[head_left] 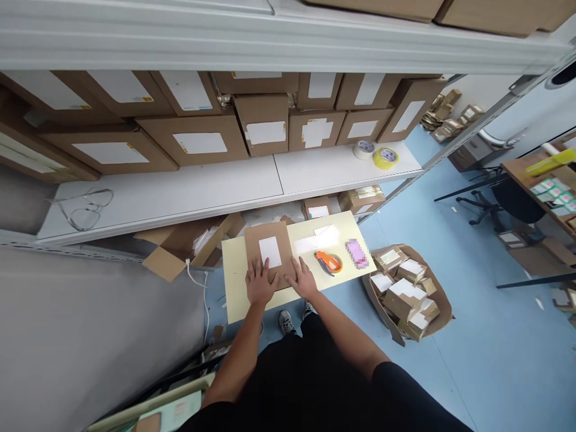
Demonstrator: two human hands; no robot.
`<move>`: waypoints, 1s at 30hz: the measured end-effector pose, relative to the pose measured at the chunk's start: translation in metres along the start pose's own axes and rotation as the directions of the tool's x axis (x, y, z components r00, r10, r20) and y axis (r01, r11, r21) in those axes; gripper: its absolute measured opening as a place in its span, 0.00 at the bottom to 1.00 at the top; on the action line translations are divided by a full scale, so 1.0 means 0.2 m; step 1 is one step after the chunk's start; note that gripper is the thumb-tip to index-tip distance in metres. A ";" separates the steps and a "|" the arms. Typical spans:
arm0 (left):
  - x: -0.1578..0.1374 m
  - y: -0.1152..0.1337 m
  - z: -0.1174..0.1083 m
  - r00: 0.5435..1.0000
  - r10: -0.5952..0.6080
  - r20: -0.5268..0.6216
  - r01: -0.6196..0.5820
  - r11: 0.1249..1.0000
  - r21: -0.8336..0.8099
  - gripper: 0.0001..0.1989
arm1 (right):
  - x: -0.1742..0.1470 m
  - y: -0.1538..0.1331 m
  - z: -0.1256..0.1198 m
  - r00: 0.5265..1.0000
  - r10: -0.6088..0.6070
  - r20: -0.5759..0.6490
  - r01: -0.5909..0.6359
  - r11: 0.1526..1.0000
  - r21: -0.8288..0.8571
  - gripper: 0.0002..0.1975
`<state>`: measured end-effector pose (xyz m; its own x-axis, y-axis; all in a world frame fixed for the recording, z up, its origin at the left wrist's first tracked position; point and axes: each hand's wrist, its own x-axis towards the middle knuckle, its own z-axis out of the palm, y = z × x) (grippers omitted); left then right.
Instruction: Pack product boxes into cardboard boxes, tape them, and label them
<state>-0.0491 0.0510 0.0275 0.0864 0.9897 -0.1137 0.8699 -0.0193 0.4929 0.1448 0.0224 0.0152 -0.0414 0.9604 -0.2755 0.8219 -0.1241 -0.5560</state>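
Observation:
A flat brown cardboard box with a white label on top lies on a pale yellow board. My left hand rests on its near part, fingers spread, with fingertips at the label's lower edge. At the box's right edge is my right hand, its fingers apart and touching the cardboard. Neither hand is closed around anything. To the right on the board lie white paper pieces, an orange tape dispenser and a pink blurred item.
Ahead, a shelf holds several labelled cartons, with a white tape roll and a yellow one. An open carton is at the board's left. On the floor at right, a large container holds several small boxes.

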 end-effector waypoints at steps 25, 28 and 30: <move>0.02 -0.04 0.05 0.996 0.070 -0.060 -0.049 0.954 0.297 0.36 | 0.91 0.70 -0.31 0.955 0.269 0.129 -0.262 0.963 -0.065 0.11; 0.02 -0.05 0.05 0.995 0.074 -0.068 -0.051 0.953 0.298 0.35 | 0.88 0.72 -0.35 0.975 0.204 0.088 -0.206 0.978 0.015 0.04; 0.02 -0.05 0.05 0.995 0.076 -0.071 -0.052 0.951 0.303 0.35 | 0.85 0.73 -0.41 0.987 0.154 0.051 -0.157 0.984 0.078 0.03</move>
<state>-0.0526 0.0539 0.0131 0.1181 0.9929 -0.0144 0.9705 -0.1124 0.2132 0.3052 0.1885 -0.0484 0.0566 0.9159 -0.3973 0.7716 -0.2927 -0.5648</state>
